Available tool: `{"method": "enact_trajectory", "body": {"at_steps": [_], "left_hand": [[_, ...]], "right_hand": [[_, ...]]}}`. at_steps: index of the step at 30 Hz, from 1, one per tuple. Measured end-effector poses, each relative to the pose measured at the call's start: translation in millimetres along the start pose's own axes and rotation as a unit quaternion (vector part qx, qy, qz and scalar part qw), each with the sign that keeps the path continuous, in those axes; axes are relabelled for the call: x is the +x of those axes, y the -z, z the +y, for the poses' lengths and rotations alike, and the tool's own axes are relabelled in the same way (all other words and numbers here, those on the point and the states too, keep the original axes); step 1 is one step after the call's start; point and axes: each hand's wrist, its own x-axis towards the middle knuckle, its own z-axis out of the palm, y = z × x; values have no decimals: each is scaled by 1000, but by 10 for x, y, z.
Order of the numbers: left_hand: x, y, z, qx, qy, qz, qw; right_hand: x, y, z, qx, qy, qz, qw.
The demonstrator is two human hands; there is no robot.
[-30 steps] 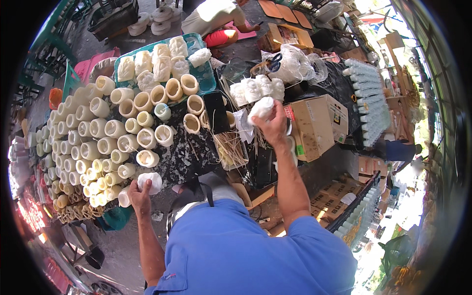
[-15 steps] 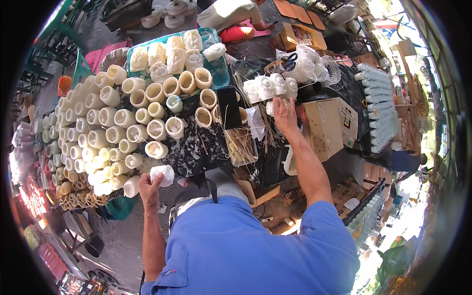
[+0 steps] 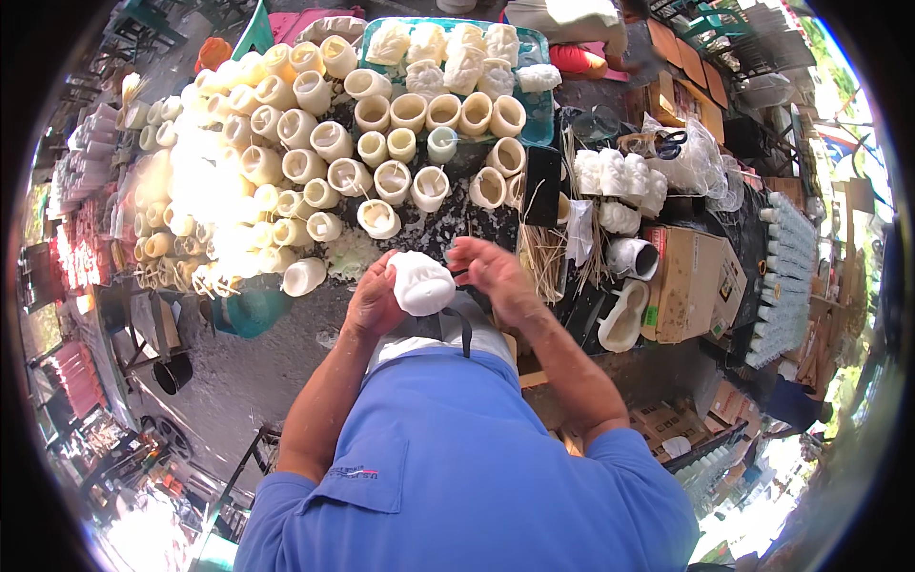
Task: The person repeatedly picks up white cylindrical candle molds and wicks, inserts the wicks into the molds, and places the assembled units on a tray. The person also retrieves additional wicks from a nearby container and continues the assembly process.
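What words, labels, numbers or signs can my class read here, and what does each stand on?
None can be read reliably.
Blue shirt pocket: lettering, too small to read.
Cardboard box: print on its side, too small.
Red label on that box: too blurred.
White piece in the left hand: no lettering visible.

legible text: none | blue shirt pocket [image 3: 362,488]: small lettering [image 3: 353,472], unclear | cardboard box [image 3: 696,286]: printed marks [image 3: 730,289], too small
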Motion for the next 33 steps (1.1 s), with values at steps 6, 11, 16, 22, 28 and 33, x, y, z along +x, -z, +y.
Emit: {"method": "enact_trajectory", "body": {"at_steps": [6,11,16,22,28,33], "left_hand": [[89,347,-47,138,8,30,990],[-4,510,-163,381,-33,151,912],[-112,372,-201,625,-100,176,754],[54,368,-303,729,-66,184,657],[270,725,-458,727,-135,189,646],[310,870,-415,691,-175,181,678]], "right_hand": [[165,-295,300,37,-59,-58,996],[318,-377,746,-48,-100,21,994],[431,-188,1082,-361,76,172,913],[586,-157,1278,-523,226,275,774],[505,-233,1291,-550,188,237,779],[311,-222,1184,-426,60,163,888]]}}
